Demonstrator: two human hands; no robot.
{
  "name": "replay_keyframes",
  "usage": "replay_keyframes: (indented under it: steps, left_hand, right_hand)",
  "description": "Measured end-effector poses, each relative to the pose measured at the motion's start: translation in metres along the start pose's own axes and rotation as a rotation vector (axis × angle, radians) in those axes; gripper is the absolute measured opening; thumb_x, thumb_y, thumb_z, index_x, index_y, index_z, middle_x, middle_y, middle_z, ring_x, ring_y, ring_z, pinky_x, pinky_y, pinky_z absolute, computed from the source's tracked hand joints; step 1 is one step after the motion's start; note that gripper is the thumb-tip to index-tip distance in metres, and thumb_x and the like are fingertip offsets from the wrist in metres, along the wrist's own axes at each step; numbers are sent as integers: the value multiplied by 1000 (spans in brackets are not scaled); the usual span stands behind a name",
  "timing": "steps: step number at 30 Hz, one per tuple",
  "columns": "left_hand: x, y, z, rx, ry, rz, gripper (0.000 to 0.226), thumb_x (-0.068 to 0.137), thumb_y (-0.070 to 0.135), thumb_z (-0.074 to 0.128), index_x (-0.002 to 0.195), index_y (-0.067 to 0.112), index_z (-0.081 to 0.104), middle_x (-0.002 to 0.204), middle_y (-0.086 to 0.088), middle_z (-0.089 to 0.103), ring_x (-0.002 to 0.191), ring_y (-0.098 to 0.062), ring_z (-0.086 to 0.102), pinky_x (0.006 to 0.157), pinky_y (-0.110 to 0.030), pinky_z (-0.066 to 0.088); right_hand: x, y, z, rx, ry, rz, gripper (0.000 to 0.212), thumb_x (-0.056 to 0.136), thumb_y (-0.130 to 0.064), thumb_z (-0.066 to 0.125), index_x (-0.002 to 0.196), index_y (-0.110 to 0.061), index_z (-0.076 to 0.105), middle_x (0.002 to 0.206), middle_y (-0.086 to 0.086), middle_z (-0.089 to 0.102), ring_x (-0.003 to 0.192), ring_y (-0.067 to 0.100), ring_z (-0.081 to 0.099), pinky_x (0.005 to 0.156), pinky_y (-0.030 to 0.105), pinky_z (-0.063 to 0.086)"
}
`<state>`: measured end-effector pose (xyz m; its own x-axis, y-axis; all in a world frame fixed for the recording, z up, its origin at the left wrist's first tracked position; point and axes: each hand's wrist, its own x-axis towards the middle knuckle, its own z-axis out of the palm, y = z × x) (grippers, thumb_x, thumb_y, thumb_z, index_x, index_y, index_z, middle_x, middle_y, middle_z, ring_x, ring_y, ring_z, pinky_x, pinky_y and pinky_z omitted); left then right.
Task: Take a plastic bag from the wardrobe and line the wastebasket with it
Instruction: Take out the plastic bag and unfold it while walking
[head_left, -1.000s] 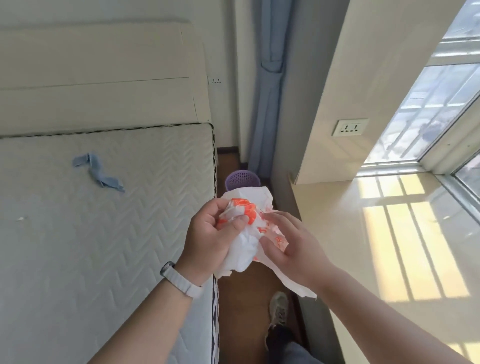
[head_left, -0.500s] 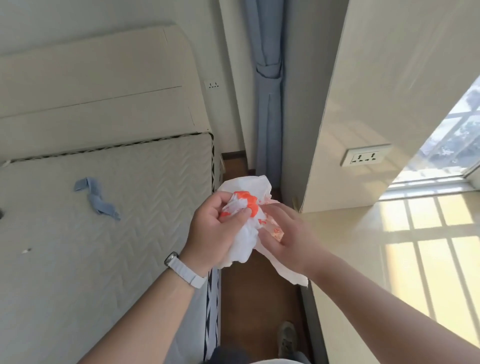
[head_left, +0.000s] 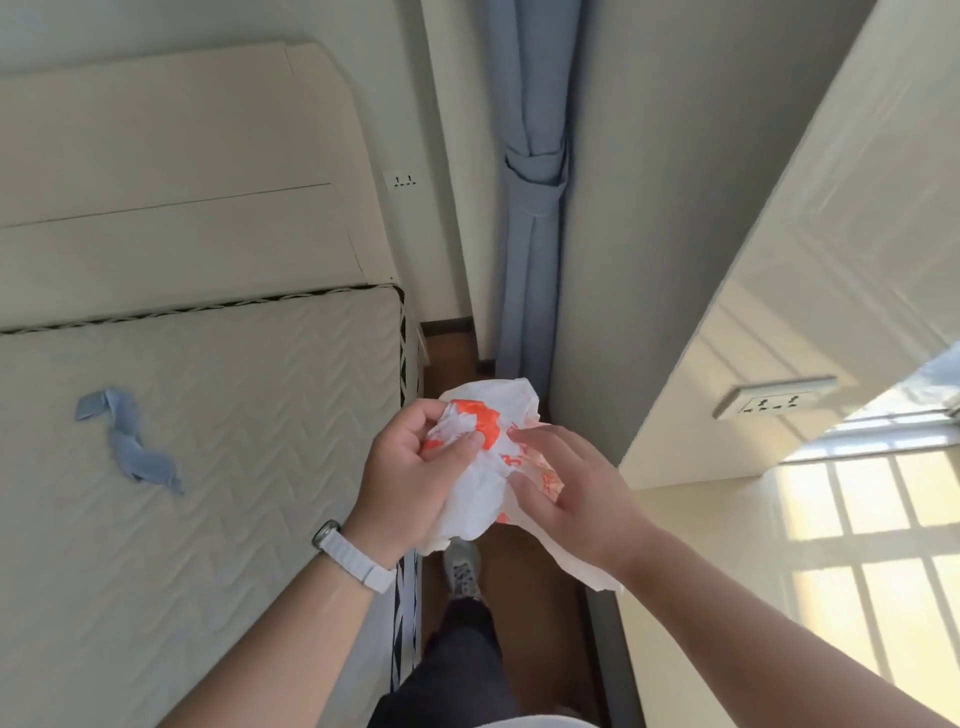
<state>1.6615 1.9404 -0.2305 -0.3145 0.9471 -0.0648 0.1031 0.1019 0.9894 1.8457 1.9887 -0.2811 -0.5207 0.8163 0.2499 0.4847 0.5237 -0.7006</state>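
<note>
A crumpled white plastic bag (head_left: 480, 483) with orange print is held in front of me over the narrow floor gap. My left hand (head_left: 410, 478), with a white watch strap on its wrist, pinches the bag's upper left part between thumb and fingers. My right hand (head_left: 576, 499) grips the bag's right side, and a flap of it hangs below that wrist. The wastebasket is hidden behind the bag and my hands.
A bare quilted mattress (head_left: 208, 467) with a blue cloth strip (head_left: 130, 447) lies on the left. A tied blue curtain (head_left: 535, 208) hangs ahead. A sunlit ledge (head_left: 779, 571) and a wall socket (head_left: 769, 400) are on the right. My shoe (head_left: 462, 566) stands on the brown floor.
The view has tilted up and I have stepped forward along the gap. The purple wastebasket seen a second ago is now hidden behind the bag. Both hands keep hold of the bag.
</note>
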Motion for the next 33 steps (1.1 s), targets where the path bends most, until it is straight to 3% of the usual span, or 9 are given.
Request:
replay_keyframes:
  steps: [3, 5, 11, 13, 15, 20, 26, 28, 33]
  left_hand:
    - [54, -12, -11, -5, -19, -9, 18, 79, 24, 77, 92, 20, 65, 90, 5, 73, 86, -17, 71, 65, -28, 57]
    - [96, -19, -21, 0, -40, -22, 15, 84, 17, 75, 95, 18, 65, 91, 6, 73, 88, -16, 71, 65, -27, 58]
    - [221, -51, -58, -15, -91, -64, 24, 78, 31, 74, 97, 18, 65, 94, 5, 73, 88, -17, 71, 69, -34, 61]
    - [258, -67, -67, -17, -108, -88, 20, 81, 27, 76, 96, 19, 65, 93, 3, 73, 88, -20, 71, 70, -35, 61]
    - [287, -84, -73, -24, -140, -109, 16, 83, 21, 77, 94, 21, 66, 92, 2, 73, 88, -21, 71, 70, -36, 61]
    - [328, -130, -76, -25, -143, -139, 35, 71, 45, 71, 97, 21, 66, 94, 2, 72, 89, -22, 70, 74, -44, 62]
    - [358, -215, -66, -12, -62, -148, 27, 74, 35, 75, 94, 19, 67, 90, 3, 73, 86, -19, 70, 75, -46, 61]
    - [363, -251, -62, 6, -58, -149, 29, 73, 40, 74, 94, 22, 66, 91, 3, 72, 88, -18, 70, 74, -44, 62]
    - [372, -343, -48, 8, -12, -162, 20, 70, 41, 75, 87, 33, 68, 94, -6, 71, 90, -27, 70, 75, -52, 60]
  right_hand:
    - [47, 17, 17, -6, 9, 15, 41, 90, -39, 53, 124, -18, 60, 119, -4, 64, 108, 9, 53, 93, 0, 30]
    - [82, 28, 30, -5, -12, 54, 41, 91, -42, 51, 126, -21, 59, 123, -7, 63, 110, 10, 56, 93, 11, 39]
    - [189, 61, 70, -43, -50, 124, 42, 91, -46, 51, 126, -24, 56, 120, -4, 65, 105, 12, 59, 89, 19, 44]
    - [218, 75, 86, -44, -54, 140, 39, 91, -46, 53, 126, -29, 52, 119, -4, 65, 104, 13, 60, 89, 22, 47]
    - [238, 89, 102, -49, -67, 167, 39, 89, -46, 53, 125, -32, 49, 118, -5, 66, 104, 11, 58, 88, 18, 45]
    - [262, 127, 140, -23, -126, 236, 40, 89, -46, 55, 127, -34, 48, 119, -9, 63, 108, 7, 54, 90, 18, 41]
    - [264, 197, 208, 82, -182, 308, 41, 89, -47, 54, 128, -35, 48, 119, -18, 57, 109, 9, 57, 92, 20, 45]
    - [257, 226, 239, 133, -203, 365, 45, 88, -46, 57, 129, -28, 51, 119, -19, 55, 110, 7, 56, 92, 17, 45]
    - [238, 294, 301, 167, -267, 404, 40, 95, -35, 58, 133, -25, 49, 110, -30, 47, 97, -20, 48, 78, -2, 38]
